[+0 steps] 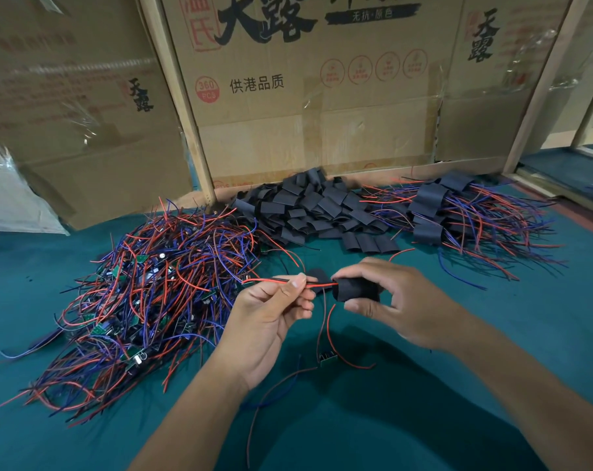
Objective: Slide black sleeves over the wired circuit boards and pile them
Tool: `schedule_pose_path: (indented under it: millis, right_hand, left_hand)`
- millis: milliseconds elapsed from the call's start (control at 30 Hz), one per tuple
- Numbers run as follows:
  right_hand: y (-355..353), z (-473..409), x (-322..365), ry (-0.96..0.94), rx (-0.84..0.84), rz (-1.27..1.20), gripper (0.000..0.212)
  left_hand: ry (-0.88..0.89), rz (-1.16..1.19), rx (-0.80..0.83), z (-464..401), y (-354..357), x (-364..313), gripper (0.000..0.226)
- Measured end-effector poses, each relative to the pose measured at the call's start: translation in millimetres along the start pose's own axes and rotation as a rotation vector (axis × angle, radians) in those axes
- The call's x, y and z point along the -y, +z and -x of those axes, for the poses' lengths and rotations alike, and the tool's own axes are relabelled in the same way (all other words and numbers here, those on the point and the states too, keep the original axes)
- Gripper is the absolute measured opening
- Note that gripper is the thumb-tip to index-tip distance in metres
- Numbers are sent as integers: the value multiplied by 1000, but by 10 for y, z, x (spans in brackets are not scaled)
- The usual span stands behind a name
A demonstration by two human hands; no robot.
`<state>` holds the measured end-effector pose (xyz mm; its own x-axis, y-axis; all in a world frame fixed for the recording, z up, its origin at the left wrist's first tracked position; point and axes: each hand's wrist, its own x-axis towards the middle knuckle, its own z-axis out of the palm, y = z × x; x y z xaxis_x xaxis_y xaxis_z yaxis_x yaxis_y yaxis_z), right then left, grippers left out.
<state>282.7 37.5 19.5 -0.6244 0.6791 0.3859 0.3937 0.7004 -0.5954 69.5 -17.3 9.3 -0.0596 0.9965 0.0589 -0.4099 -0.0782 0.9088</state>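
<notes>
Green table mid-frame: left hand pinches wires taut so right hand, gripping the black sleeve, can slide it on.

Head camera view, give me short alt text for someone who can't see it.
A person's left hand pinches red and black wires feeding into a black sleeve gripped by the right hand, above a green table. Behind lie a tangle of unsleeved wired boards, loose sleeves and a sleeved pile.
</notes>
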Motion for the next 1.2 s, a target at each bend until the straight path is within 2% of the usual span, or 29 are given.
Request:
schedule_pose_path:
  millis: [100,233,333,433,633,733,867,933,1067,1133,1200]
  right_hand:
    - [81,-1,39,10,0,58,40]
    - [273,-8,71,80,-15,110,34]
    - [437,-22,93,142,-17,66,29]
    - [501,-32,84,190,-21,-2,24]
    - [504,-22,37,272,16,11,30]
    - [495,-27,22,286,28,3,30]
    - [481,-40,71,272,69,21,31]
    - [463,-41,123,257,105,140,35]
    - [433,-45,208,212,159,789,42]
    - [428,-65,247,204,131,898,40]
    - [430,-76,285,195,144,894,38]
  left_hand:
    - [-39,-96,14,17,2,25,18]
    - [-164,-183,-49,29,28,81,11]
    - [-245,-177,-148,13,51,114,14]
    - [-278,-231,-168,5,49,99,17]
    - [-447,-111,-328,-24,-10,-29,27]
    - [-455,-129,-382,-51,-117,-94,33]
    - [-395,-145,-391,-53,-111,-63,26]
    - [-365,-147,-362,-49,-74,-26,23]
    - [-345,-143,-277,-31,-28,29,22]
    - [-324,-128,-261,-36,-16,55,22]
    - [-297,-113,-246,-38,2,77,22]
